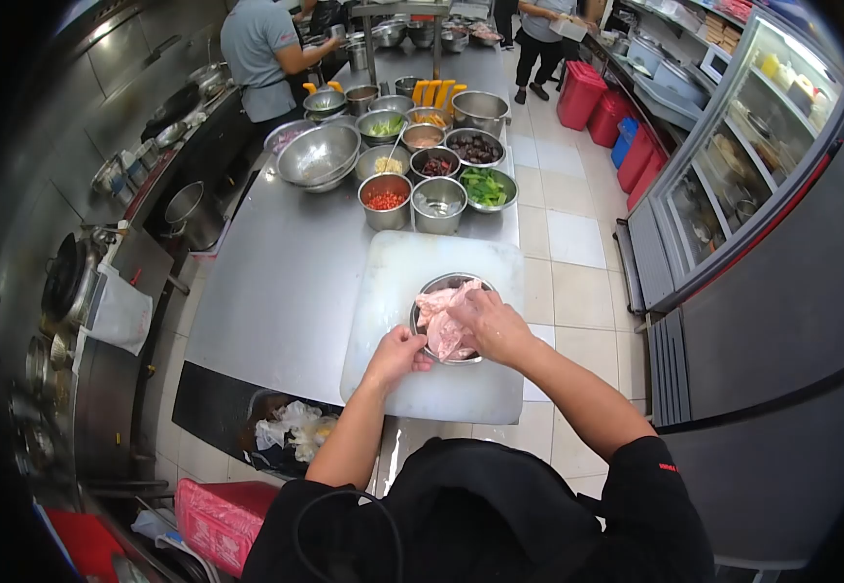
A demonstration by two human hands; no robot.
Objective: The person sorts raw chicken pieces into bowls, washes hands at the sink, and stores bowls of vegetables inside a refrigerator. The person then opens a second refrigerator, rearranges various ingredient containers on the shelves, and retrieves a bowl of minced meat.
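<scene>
A round metal bowl [417, 337] stands on the white cutting board [383, 291] in front of me. Pale pink raw meat [448, 330], which looks like chicken, fills the bowl. My left hand [399, 356] is at the bowl's near left rim, its fingers curled and closed against the edge. From the right, my right hand [489, 323] reaches over the bowl with its fingers closed on the meat. The fingertips of that hand are partly hidden by the hand itself and the meat.
Beyond the board stand metal pots of chopped red chilli [385, 200], green peppers [483, 188] and other ingredients. Large metal bowls [319, 155] are at their left. A waste bin [291, 432] sits below the table's near left. A glass-door fridge [747, 146] stands right. Other people work further back.
</scene>
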